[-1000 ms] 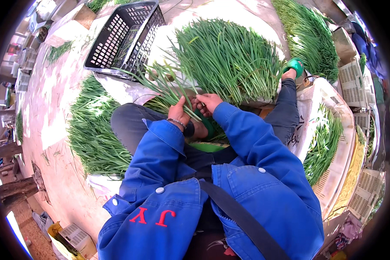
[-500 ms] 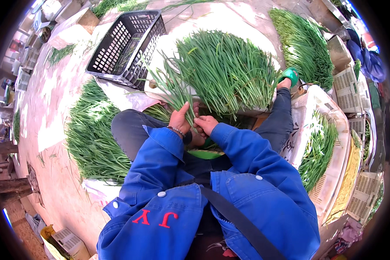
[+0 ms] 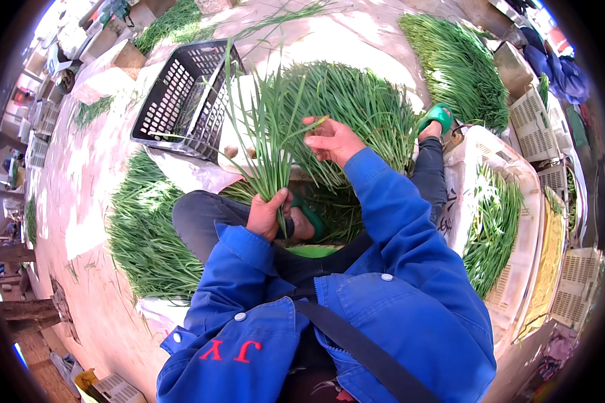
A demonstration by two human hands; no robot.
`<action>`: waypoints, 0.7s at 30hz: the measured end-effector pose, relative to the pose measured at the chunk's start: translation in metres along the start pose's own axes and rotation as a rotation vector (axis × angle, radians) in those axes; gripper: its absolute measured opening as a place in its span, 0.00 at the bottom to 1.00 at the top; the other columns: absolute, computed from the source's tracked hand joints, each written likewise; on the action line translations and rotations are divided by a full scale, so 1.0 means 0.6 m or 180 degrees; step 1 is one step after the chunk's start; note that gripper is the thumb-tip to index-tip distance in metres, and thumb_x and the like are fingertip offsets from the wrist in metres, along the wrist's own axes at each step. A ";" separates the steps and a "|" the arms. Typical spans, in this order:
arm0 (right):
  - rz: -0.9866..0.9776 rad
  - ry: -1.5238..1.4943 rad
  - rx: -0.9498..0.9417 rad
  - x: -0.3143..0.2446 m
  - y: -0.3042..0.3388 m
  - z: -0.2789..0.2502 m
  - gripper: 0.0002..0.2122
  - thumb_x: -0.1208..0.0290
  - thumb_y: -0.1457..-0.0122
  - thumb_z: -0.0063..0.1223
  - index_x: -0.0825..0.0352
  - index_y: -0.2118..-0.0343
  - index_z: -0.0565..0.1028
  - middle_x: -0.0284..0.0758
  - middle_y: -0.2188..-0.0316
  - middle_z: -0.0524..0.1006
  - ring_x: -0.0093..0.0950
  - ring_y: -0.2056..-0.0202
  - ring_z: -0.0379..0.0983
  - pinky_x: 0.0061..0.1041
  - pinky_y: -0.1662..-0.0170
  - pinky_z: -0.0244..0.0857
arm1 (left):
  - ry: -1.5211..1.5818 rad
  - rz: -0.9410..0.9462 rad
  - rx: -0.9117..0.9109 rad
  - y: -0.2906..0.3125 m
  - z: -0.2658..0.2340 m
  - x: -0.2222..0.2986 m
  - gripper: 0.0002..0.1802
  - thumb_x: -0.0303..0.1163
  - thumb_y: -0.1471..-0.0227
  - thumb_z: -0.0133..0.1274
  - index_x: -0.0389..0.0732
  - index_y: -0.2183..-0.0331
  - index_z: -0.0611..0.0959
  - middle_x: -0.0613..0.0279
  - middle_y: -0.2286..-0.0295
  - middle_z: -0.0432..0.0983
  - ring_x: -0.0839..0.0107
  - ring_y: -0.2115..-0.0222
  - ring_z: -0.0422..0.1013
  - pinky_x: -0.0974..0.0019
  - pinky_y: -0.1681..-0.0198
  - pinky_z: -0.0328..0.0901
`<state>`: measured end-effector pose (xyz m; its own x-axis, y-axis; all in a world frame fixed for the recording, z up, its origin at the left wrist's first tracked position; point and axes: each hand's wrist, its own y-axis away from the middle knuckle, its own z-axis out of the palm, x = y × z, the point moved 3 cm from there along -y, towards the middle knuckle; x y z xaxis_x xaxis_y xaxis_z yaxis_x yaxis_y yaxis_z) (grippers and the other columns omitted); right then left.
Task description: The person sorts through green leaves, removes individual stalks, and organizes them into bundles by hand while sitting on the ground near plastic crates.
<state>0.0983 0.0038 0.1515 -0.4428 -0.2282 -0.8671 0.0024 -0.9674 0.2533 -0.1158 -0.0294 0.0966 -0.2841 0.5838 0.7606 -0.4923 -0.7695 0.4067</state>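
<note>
Through the head camera I look down on a seated person in a blue jacket (image 3: 410, 295), legs apart, surrounded by long green leaves on a pale floor (image 3: 87, 269). My left grip (image 3: 269, 213), a bare hand, is closed around the lower stalks of a small leaf bunch (image 3: 270, 168), which stands roughly upright, tips fanning away from me. My right grip (image 3: 336, 142), also bare, is moderately wide, thumb and forefinger parted, just right of the bunch; I cannot tell whether it touches a leaf there. Beyond and below that hand spreads a large leaf pile (image 3: 366, 101). A second heap (image 3: 151, 235) lies beside the left knee. A black perforated crate (image 3: 168, 84) sits beyond, to the left. At right, a white crate (image 3: 528, 221) holds more greens (image 3: 494, 228). A green slipper (image 3: 437, 117) covers the right foot.
</note>
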 end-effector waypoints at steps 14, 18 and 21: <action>-0.1994 0.3745 0.0398 -0.088 0.073 -0.046 0.06 0.73 0.53 0.57 0.66 0.71 0.76 0.33 0.74 0.75 0.27 0.76 0.72 0.24 0.72 0.66 | -0.0457 0.0019 0.0243 -0.005 -0.009 -0.006 0.10 0.35 0.47 0.50 0.37 0.68 0.76 0.71 0.83 0.64 0.83 0.87 0.55 0.78 0.85 0.51; -0.2582 0.4856 0.0663 -0.056 0.074 -0.062 0.06 0.73 0.50 0.53 0.64 0.68 0.75 0.37 0.73 0.74 0.35 0.73 0.70 0.26 0.70 0.66 | -0.0532 0.0077 0.0444 -0.002 -0.002 -0.001 0.10 0.36 0.48 0.51 0.38 0.70 0.76 0.72 0.85 0.62 0.84 0.89 0.53 0.79 0.87 0.48; -0.2906 0.3907 0.1042 -0.039 0.069 -0.070 0.06 0.73 0.47 0.50 0.66 0.66 0.73 0.36 0.76 0.74 0.30 0.76 0.71 0.24 0.73 0.66 | -0.0511 0.0106 0.0460 -0.002 0.003 -0.005 0.09 0.36 0.48 0.51 0.39 0.71 0.75 0.71 0.85 0.62 0.84 0.89 0.53 0.79 0.88 0.47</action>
<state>0.1461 -0.0353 0.1642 0.7892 0.2957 -0.5383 -0.1087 -0.7954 -0.5963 -0.1127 -0.0306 0.0944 -0.1580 0.5175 0.8409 -0.3584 -0.8236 0.4396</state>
